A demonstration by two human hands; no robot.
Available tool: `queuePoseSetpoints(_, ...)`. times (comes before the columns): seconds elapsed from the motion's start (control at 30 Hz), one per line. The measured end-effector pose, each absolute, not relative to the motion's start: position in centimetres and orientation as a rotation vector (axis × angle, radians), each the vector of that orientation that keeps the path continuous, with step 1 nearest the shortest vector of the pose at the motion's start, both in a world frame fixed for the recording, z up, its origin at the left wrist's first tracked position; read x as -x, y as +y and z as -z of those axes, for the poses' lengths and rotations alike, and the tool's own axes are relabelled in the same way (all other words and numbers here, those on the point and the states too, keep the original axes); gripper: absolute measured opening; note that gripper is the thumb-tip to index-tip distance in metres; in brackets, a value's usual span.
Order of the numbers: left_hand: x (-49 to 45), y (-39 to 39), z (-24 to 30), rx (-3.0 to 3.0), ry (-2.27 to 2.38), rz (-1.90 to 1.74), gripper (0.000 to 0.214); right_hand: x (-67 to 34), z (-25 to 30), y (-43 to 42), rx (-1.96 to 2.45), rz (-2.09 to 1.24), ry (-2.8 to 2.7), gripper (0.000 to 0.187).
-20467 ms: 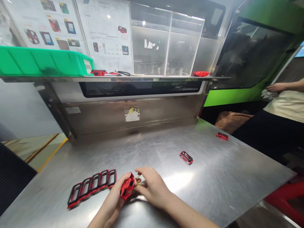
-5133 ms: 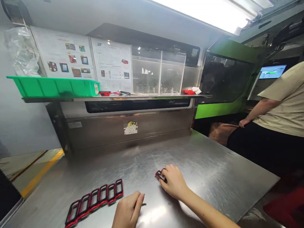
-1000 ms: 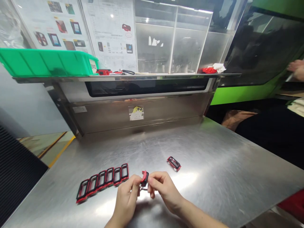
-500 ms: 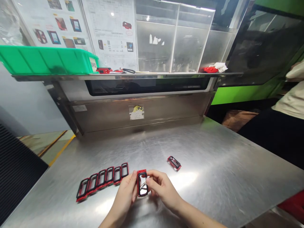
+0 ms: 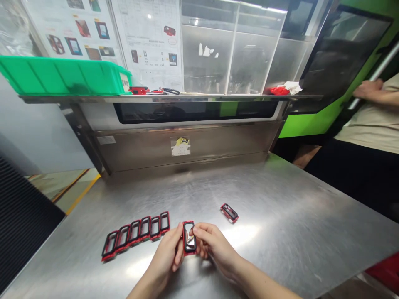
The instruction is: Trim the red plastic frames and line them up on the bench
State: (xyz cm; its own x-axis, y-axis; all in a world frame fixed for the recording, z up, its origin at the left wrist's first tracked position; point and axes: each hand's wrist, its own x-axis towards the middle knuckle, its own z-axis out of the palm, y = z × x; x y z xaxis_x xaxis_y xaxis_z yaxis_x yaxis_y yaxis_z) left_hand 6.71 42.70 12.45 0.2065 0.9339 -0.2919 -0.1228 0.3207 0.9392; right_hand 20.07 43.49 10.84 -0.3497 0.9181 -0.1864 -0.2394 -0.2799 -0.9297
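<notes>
A small red frame with a black rim and a shiny, mirror-like middle [image 5: 189, 237] is held upright between both hands over the metal table. My left hand [image 5: 170, 251] grips its left edge, the thumb along the side. On the other side, my right hand [image 5: 213, 245] pinches the right edge, thumb and finger at the rim. To the left lies a slanted row of several similar red-and-black frames [image 5: 134, 232] with open middles. One more red-and-black frame [image 5: 230, 212] rests alone, tilted, beyond my right hand.
The steel table [image 5: 280, 216] stretches to both sides. Above its back edge runs a shelf with a green bin [image 5: 62, 77], small red parts [image 5: 139, 90] and a red-and-white cloth-like bundle [image 5: 280, 89]. A person [image 5: 370, 120] stands at the right, one hand around a pale bar.
The held frame has turned slightly and sits a little farther right in view. The person at the right has come further into view, with a hand on a bar.
</notes>
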Motion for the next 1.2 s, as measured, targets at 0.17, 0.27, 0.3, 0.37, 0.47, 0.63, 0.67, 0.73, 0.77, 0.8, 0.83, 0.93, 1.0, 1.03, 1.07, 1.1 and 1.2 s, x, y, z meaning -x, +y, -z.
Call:
queuePoseSetpoints(0.17,-6.5,42.9,-12.3,-0.856,1.067,-0.860,0.054,-20.1,-10.5,43.6,0.959,-1.821,-1.054,0.046)
queuePoseSetpoints(0.27,-6.4,43.1,-12.2,-0.769,1.022,-0.837,0.056,-20.0,-10.4,43.7,0.962,-1.854,-1.033,0.048)
queuePoseSetpoints(0.3,-6.3,43.1,-12.1,-0.735,1.007,-0.827,0.056,-20.0,-10.3,43.8,0.967,-1.865,-1.022,0.049)
queuePoseSetpoints(0.37,-6.3,43.1,-12.0,-0.670,0.991,-0.803,0.056,-20.0,-10.2,43.8,0.979,-1.887,-1.007,0.051)
queuePoseSetpoints(0.47,-6.2,43.1,-12.1,-0.605,0.987,-0.774,0.056,-20.0,-10.2,43.8,0.996,-1.911,-0.992,0.053)
queuePoseSetpoints(0.63,-6.2,43.1,-12.2,-0.665,1.010,-0.803,0.056,-19.8,-10.5,43.7,0.858,-1.904,-0.990,0.051)
queuePoseSetpoints(0.67,-6.2,43.1,-12.2,-0.718,1.039,-0.822,0.057,-19.8,-10.5,43.6,0.827,-1.887,-0.997,0.050)
queuePoseSetpoints(0.73,-6.4,43.0,-12.4,-0.846,1.113,-0.855,0.059,-19.8,-10.6,43.4,0.790,-1.844,-1.030,0.050)
queuePoseSetpoints(0.77,-6.5,43.0,-12.5,-0.906,1.145,-0.869,0.060,-19.8,-10.6,43.4,0.781,-1.825,-1.055,0.050)
queuePoseSetpoints(0.8,-6.7,42.9,-12.7,-0.954,1.168,-0.875,0.061,-19.8,-10.6,43.3,0.773,-1.811,-1.084,0.051)
queuePoseSetpoints(0.83,-6.8,42.8,-13.0,-0.991,1.183,-0.879,0.061,-19.8,-10.6,43.2,0.766,-1.798,-1.113,0.051)
queuePoseSetpoints(0.93,-7.2,42.5,-13.7,-1.026,1.194,-0.897,0.059,-19.8,-10.7,43.1,0.743,-1.765,-1.175,0.051)
queuePoseSetpoints(1.0,-7.3,42.4,-13.7,-1.022,1.196,-0.923,0.056,-19.8,-10.8,43.0,0.738,-1.735,-1.200,0.050)
queuePoseSetpoints(1.03,-7.2,42.5,-13.6,-1.023,1.192,-0.937,0.056,-19.8,-11.0,43.0,0.741,-1.720,-1.209,0.050)
queuePoseSetpoints(1.07,-7.1,42.5,-13.4,-1.031,1.186,-0.950,0.055,-19.8,-11.1,43.0,0.747,-1.705,-1.215,0.050)
queuePoseSetpoints(1.1,-7.0,42.6,-13.1,-1.047,1.180,-0.964,0.055,-19.8,-11.2,42.9,0.755,-1.688,-1.222,0.050)
queuePoseSetpoints(1.2,-6.6,43.0,-12.1,-1.130,1.202,-1.036,0.056,-19.8,-11.6,42.8,0.785,-1.629,-1.249,0.050)
